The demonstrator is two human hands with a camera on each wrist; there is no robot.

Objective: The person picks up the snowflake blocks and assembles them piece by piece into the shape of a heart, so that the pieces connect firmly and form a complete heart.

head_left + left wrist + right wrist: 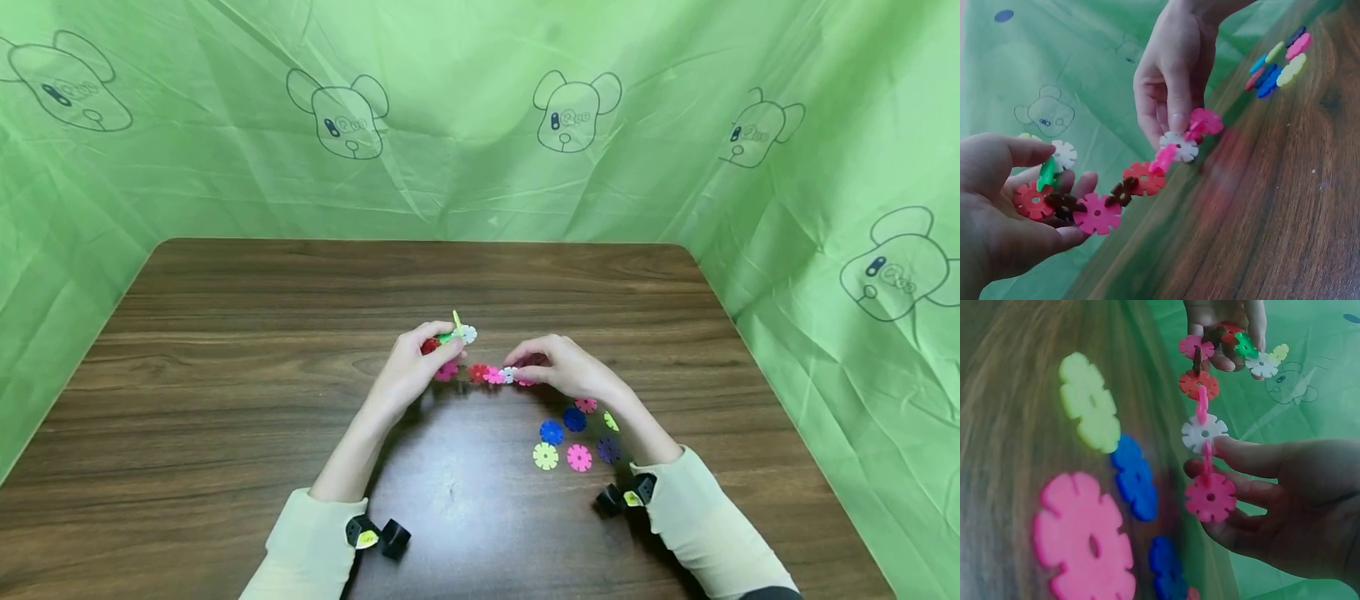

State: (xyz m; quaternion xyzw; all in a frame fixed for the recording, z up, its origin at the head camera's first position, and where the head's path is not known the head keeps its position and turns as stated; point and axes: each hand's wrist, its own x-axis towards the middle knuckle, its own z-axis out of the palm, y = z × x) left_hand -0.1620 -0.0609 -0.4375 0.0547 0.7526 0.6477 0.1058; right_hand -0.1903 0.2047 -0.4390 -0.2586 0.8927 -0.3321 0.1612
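Note:
A chain of notched, flower-shaped plastic discs, slotted edge to edge, spans both hands above the table. My left hand holds its left part, where a red disc, a green disc and a white disc show, plus a yellow one at the end. Beside the left fingertips is a pink disc. Further along come a red disc and another white disc. My right hand pinches the chain beside that white disc, near the pink disc at the right end.
Several loose discs lie on the wooden table near the right forearm, among them a pale yellow disc, a pink disc, a blue disc and a dark purple disc. A green curtain hangs behind the table and along its sides.

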